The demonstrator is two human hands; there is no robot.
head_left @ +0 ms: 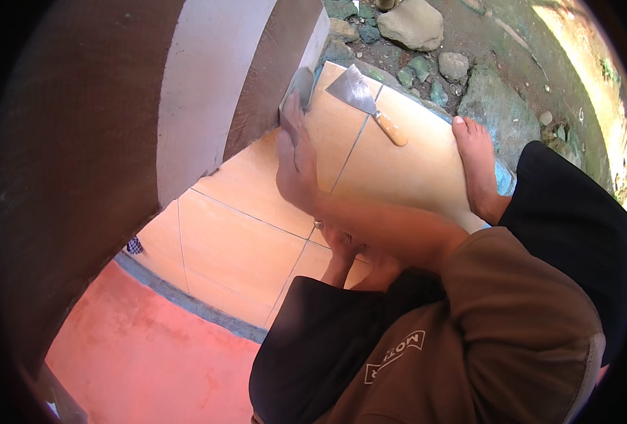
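My right hand (296,159) reaches across to the foot of the striped wall, its fingers stretched upward. Under the fingertips a grey flat piece (303,80), which looks like a bit of sandpaper, is pressed to the wall by its corner. My left hand (341,242), with a ring on it, seems to be low beside my leg; the right forearm covers part of it and its fingers cannot be made out clearly. A putty knife (357,92) with a wide metal blade and wooden handle lies on the orange tiles (405,169), right of my right hand.
The wall (207,85) with brown and white bands rises at the left. Rocks (412,25) and soil lie past the tile edge. My bare foot (474,152) is on the tiles' right edge. A red floor (158,346) lies below a grey border at the lower left.
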